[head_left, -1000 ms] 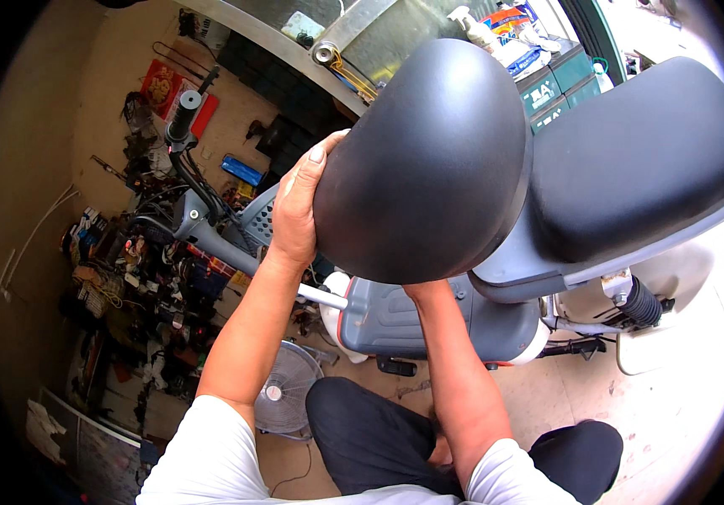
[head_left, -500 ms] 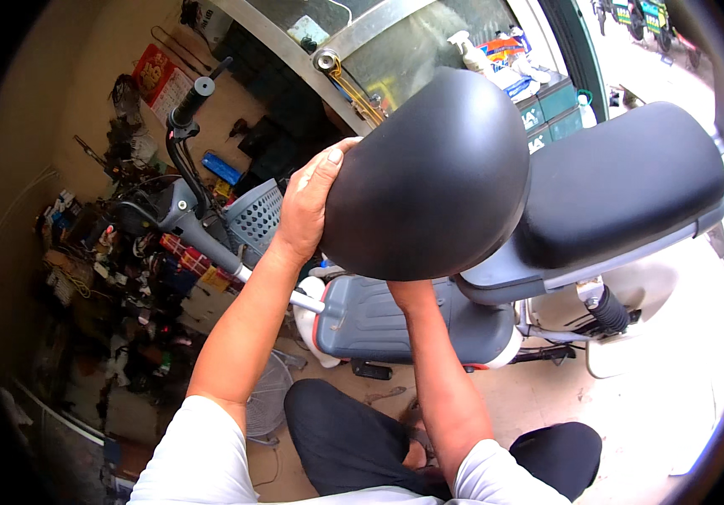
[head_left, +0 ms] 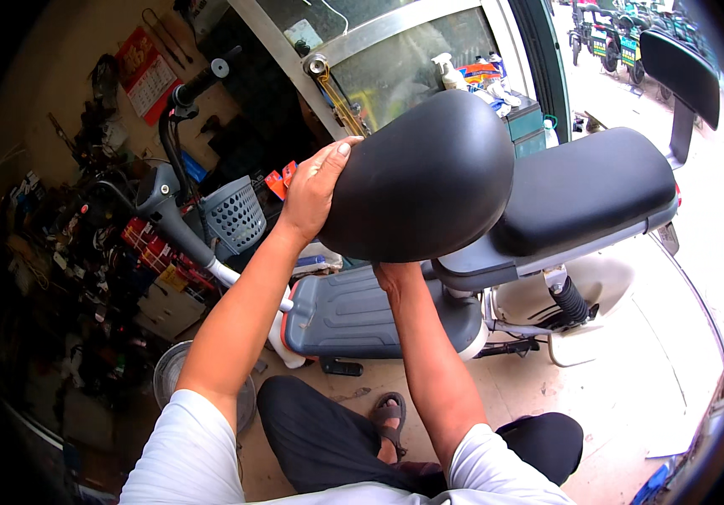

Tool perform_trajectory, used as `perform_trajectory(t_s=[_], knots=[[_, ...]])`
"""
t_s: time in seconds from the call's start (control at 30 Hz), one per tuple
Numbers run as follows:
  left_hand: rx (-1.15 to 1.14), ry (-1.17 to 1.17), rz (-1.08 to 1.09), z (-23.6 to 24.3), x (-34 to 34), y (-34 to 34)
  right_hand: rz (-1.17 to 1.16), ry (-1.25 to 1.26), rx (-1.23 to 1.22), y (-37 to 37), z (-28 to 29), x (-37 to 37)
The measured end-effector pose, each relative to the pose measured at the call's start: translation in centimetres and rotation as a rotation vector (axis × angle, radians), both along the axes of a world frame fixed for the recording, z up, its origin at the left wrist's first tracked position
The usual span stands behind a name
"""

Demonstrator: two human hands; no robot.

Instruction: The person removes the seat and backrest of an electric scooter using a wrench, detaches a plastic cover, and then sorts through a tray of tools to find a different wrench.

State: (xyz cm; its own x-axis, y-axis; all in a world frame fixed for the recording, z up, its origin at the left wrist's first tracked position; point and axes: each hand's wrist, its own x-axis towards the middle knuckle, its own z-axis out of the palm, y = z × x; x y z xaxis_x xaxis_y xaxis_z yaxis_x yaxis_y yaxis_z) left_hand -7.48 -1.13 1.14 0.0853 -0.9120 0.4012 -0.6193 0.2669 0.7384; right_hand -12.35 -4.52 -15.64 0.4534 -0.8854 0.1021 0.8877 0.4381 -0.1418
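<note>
A large, smooth black scooter saddle (head_left: 429, 181) fills the middle of the view, above the front of the scooter's rear seat. My left hand (head_left: 315, 189) grips its left edge, thumb on the near side and fingers around the far rim. My right hand (head_left: 397, 271) reaches under the saddle's near edge; only its wrist and heel show, and its fingers are hidden. Below lies the grey footboard (head_left: 345, 316) of the scooter. Whether the saddle is fastened to the scooter is hidden.
The long black rear seat (head_left: 589, 189) with a backrest (head_left: 681, 80) stands to the right. At left are the handlebar grip (head_left: 202, 80), a grey basket (head_left: 236, 217) and dark clutter. Behind is a glass door (head_left: 416, 63) with bottles on a cabinet. A round fan-like thing (head_left: 172, 366) sits lower left.
The view has swung right, so the backrest and parked scooters outside now show more. The saddle sits slightly lower over the scooter and looks a little smaller. My left hand keeps its grip.
</note>
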Motion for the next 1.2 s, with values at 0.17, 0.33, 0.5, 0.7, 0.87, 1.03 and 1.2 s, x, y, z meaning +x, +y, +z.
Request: perform_trajectory(t_s=[0.17,0.33,0.5,0.7,0.87,1.03,1.2], knots=[[-0.004,0.021,-0.028,0.3,-0.5,-0.7,0.017,-0.01,-0.011,-1.0,1.0,-1.4],[-0.008,0.049,0.002,0.1,-0.4,-0.2,0.058,-0.027,-0.018,-1.1,1.5,-1.3],[-0.05,-0.042,0.015,0.1,-0.2,-0.7,0.087,-0.03,-0.023,-1.2,1.7,-1.9],[0.011,-0.018,0.001,0.4,-0.8,-0.3,0.108,-0.015,-0.022,-1.1,1.6,-2.2],[-0.002,0.079,-0.039,-0.2,0.2,-0.4,0.128,0.019,-0.025,-0.3,1.7,-2.2],[-0.102,-0.043,0.023,-0.7,1.1,-0.8,0.188,0.116,-0.007,0.1,0.8,-2.1],[-0.223,-0.109,0.243,-1.3,0.7,-0.4,0.207,0.181,0.002,1.4,-0.5,-3.0]])
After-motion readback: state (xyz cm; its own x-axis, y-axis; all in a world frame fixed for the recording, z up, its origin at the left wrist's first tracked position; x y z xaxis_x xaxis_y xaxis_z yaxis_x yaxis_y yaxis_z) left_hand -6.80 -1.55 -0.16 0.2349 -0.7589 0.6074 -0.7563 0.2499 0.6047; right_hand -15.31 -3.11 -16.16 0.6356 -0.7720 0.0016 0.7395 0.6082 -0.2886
